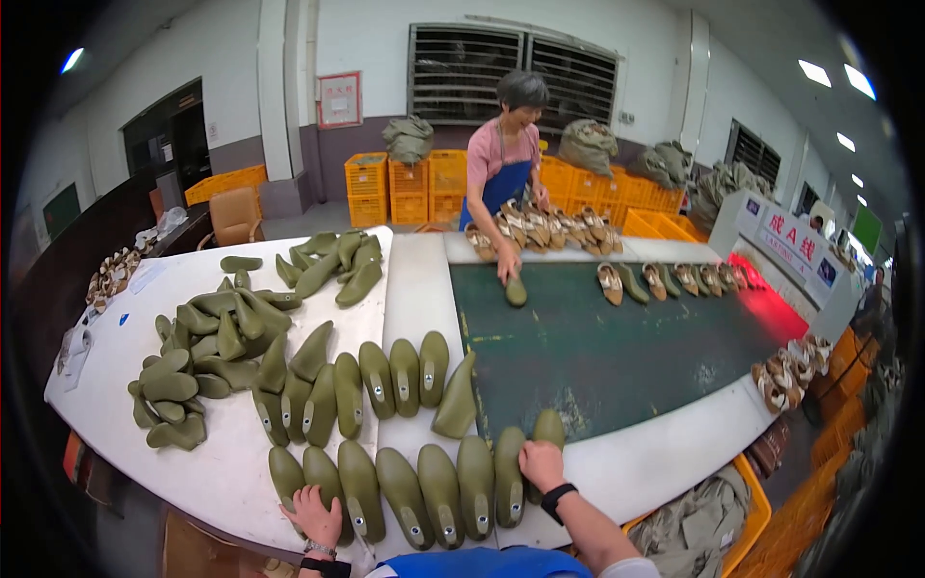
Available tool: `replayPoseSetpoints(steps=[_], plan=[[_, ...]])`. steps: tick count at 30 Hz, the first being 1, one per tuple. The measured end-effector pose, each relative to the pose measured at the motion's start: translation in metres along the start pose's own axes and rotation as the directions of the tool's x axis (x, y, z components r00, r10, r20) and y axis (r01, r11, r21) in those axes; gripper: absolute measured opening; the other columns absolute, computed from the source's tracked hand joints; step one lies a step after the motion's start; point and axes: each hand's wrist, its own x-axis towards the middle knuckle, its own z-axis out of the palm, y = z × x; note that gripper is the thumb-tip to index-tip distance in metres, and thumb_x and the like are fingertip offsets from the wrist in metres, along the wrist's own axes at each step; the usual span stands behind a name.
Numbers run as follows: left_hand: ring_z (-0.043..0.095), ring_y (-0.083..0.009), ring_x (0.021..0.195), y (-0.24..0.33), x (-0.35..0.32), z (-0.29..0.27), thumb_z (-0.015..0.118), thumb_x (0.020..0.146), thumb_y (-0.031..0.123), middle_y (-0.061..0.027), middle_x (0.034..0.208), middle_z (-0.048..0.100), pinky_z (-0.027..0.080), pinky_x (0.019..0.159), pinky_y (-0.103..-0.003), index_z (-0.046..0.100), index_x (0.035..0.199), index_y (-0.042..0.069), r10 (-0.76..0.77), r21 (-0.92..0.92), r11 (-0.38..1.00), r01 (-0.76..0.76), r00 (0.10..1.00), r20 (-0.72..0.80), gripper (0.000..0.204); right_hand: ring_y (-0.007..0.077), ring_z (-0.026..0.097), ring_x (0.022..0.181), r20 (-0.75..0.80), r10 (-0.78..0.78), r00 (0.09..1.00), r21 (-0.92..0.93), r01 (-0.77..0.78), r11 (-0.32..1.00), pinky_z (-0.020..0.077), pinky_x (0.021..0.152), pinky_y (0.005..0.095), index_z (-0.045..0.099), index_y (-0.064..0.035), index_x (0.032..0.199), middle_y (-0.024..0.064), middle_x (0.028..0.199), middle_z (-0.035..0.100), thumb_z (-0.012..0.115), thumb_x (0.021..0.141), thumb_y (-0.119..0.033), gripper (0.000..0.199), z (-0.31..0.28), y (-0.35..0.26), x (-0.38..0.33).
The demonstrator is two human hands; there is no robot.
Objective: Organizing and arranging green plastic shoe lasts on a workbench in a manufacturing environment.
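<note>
A row of olive-green shoe lasts (396,493) lines the near edge of the white table. My left hand (316,515) rests at the left end of that row, fingers spread against the lasts there. At the right end, my right hand (542,464) is closed round a shoe last (549,429), whose upper part shows beyond the fingers. Behind this row stands a second, shorter row of lasts (405,376), with one last (457,397) tilted at its right. Farther left lies a loose heap of lasts (231,332).
A green conveyor belt (597,332) carries sandals (655,279) and lasts along its far side. Across it, a co-worker in a blue apron (506,183) holds a last (516,292). More sandals (790,371) sit at right. An orange crate (752,520) with grey cloth stands at lower right.
</note>
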Motion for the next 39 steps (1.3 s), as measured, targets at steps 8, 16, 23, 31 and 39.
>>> replayPoseSetpoints(steps=[8, 16, 23, 31, 39], plan=[[0.030, -0.0425, 0.124, 0.063, 0.013, -0.021, 0.067, 0.072, 0.031, -0.0160, 0.122, 0.047, 0.022, 0.100, -0.057, 0.053, 0.113, 0.005, 0.352, -0.159, 0.923, -0.349, 0.936, -0.011, 0.050, 0.0316, 0.059, 0.063, 0.009, -0.029, 1.000, -0.049, 0.029, 0.998, 0.0483, 0.065, 0.0411, 0.057, -0.0047, 0.063, 0.0153, 0.062, 0.058, 0.056, 0.077, -0.015, 0.017, -0.005, 0.005, 0.009], [0.039, -0.0366, 0.120, 0.118, -0.006, 0.030, 0.063, 0.077, 0.040, -0.0122, 0.117, 0.055, 0.027, 0.099, -0.053, 0.059, 0.110, 0.008, 0.616, -0.395, 0.765, -0.509, 0.757, 0.217, 0.046, 0.0312, 0.060, 0.065, 0.021, -0.016, 1.000, -0.042, 0.017, 0.999, 0.0485, 0.065, 0.0411, 0.058, -0.0055, 0.064, 0.0139, 0.062, 0.058, 0.056, 0.076, -0.016, 0.017, -0.003, -0.003, 0.006], [0.045, -0.0344, 0.116, 0.118, -0.008, 0.040, 0.060, 0.079, 0.045, -0.0114, 0.112, 0.059, 0.030, 0.098, -0.049, 0.059, 0.111, 0.008, 0.590, -0.485, 0.767, -0.420, 0.758, 0.278, 0.049, 0.0326, 0.060, 0.065, 0.013, 0.010, 1.000, -0.019, -0.009, 1.000, 0.0487, 0.065, 0.0421, 0.058, -0.0042, 0.063, 0.0156, 0.063, 0.058, 0.058, 0.075, -0.015, 0.016, -0.002, -0.001, 0.006], [0.053, -0.0289, 0.103, 0.153, -0.013, 0.012, 0.061, 0.075, 0.052, -0.0117, 0.109, 0.057, 0.042, 0.086, -0.041, 0.061, 0.106, 0.009, 0.761, -0.412, 0.621, -0.667, 0.639, 0.113, 0.053, 0.0320, 0.060, 0.065, 0.020, -0.005, 1.000, -0.033, 0.006, 0.999, 0.0484, 0.065, 0.0415, 0.058, -0.0044, 0.063, 0.0154, 0.065, 0.059, 0.058, 0.075, -0.016, 0.016, -0.001, 0.003, 0.008], [0.059, -0.0258, 0.088, 0.151, -0.013, 0.013, 0.063, 0.075, 0.051, -0.0116, 0.105, 0.058, 0.048, 0.074, -0.036, 0.064, 0.099, 0.008, 0.772, -0.396, 0.595, -0.699, 0.635, 0.039, 0.050, 0.0324, 0.060, 0.066, 0.047, 0.005, 0.999, -0.056, -0.002, 0.998, 0.0489, 0.065, 0.0424, 0.058, -0.0047, 0.063, 0.0145, 0.067, 0.061, 0.058, 0.075, -0.015, 0.016, -0.001, 0.001, 0.007]])
